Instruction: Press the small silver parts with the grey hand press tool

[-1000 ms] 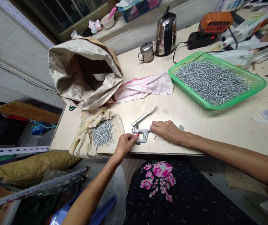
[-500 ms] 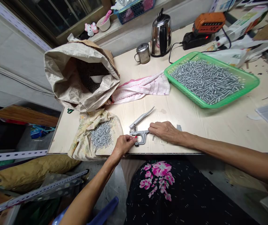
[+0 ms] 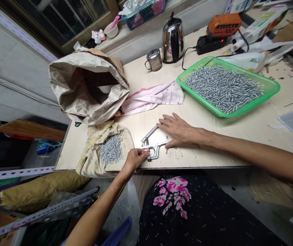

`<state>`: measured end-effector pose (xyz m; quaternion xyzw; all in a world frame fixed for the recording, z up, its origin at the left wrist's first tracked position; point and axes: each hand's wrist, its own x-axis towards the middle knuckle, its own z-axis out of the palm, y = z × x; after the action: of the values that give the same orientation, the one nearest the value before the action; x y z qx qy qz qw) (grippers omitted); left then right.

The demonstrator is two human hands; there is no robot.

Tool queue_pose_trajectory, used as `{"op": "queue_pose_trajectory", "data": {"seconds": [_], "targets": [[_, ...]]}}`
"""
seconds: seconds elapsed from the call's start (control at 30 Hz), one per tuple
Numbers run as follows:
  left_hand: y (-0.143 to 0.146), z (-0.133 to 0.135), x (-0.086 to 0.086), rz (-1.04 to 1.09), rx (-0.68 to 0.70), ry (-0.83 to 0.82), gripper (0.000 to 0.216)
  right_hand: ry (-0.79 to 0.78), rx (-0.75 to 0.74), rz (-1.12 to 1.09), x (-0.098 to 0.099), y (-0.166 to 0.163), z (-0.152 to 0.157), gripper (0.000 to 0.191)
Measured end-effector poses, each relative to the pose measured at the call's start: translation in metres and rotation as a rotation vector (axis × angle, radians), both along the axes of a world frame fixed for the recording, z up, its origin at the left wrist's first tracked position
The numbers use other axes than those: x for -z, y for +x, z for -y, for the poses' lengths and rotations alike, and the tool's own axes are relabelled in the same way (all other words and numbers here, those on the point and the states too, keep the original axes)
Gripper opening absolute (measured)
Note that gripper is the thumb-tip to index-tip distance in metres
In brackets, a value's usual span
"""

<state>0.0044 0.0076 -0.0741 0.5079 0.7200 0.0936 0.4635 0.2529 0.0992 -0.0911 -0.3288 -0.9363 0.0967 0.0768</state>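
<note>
Grey snap-fastener pliers [image 3: 156, 147] lie on the table near its front edge, with a spring and a red part at the jaw. My left hand [image 3: 135, 158] is closed in a pinch at the jaw; what its fingertips hold is too small to make out. My right hand [image 3: 179, 130] is open, fingers spread, with the fingertips at the end of the upper handle and the thumb by the end of the lower one. Left of my left hand, small silvery metal pieces [image 3: 111, 149] are heaped on a patterned cloth [image 3: 83, 164].
A green basket [image 3: 213, 110] full of similar metal pieces stands at right. An open sack [image 3: 67, 92] with a white scoop [image 3: 105, 89] inside stands back left, beside a pink-white towel [image 3: 156, 97]. Behind are a metal mug [image 3: 154, 60], a kettle [image 3: 172, 41] and an orange battery [image 3: 224, 25].
My right hand has opened from a closed shape at the lower handle and moved up, its fingers now reaching the upper handle. My left hand keeps its pinch at the jaw.
</note>
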Motion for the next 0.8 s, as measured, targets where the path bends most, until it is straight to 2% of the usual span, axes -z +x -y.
{"op": "queue_pose_trajectory", "data": {"seconds": [0.13,0.23,0.33,0.4,0.47,0.57,0.67,0.73,0.8], "targets": [[0.0,0.006,0.001,-0.106,0.027,0.05,0.034,0.002,-0.021,0.035,-0.007,-0.007,-0.007,0.088],[0.008,0.013,-0.004,-0.293,0.107,0.327,0.026,0.015,-0.03,0.053,-0.013,-0.011,-0.005,0.065],[0.024,0.009,-0.007,-0.414,0.29,0.658,0.02,0.011,-0.037,0.085,-0.017,-0.013,-0.004,0.045],[0.034,-0.004,-0.007,-0.441,0.471,0.741,0.04,-0.021,-0.034,0.094,-0.017,-0.013,-0.005,0.044],[0.041,-0.02,-0.005,-0.445,0.622,0.731,0.058,-0.065,-0.043,0.09,-0.017,-0.01,-0.006,0.052],[0.045,-0.041,-0.003,-0.437,0.769,0.647,0.065,-0.097,-0.039,0.078,-0.018,-0.003,-0.007,0.06],[0.047,-0.051,-0.005,-0.448,0.836,0.609,0.061,-0.079,-0.034,0.072,-0.02,0.002,-0.005,0.044],[0.049,-0.053,-0.006,-0.452,0.839,0.598,0.051,-0.065,-0.039,0.059,-0.02,0.004,-0.002,0.032],[0.052,-0.054,-0.007,-0.451,0.817,0.581,0.043,-0.053,-0.025,0.042,-0.019,0.004,0.0,0.028]]}}
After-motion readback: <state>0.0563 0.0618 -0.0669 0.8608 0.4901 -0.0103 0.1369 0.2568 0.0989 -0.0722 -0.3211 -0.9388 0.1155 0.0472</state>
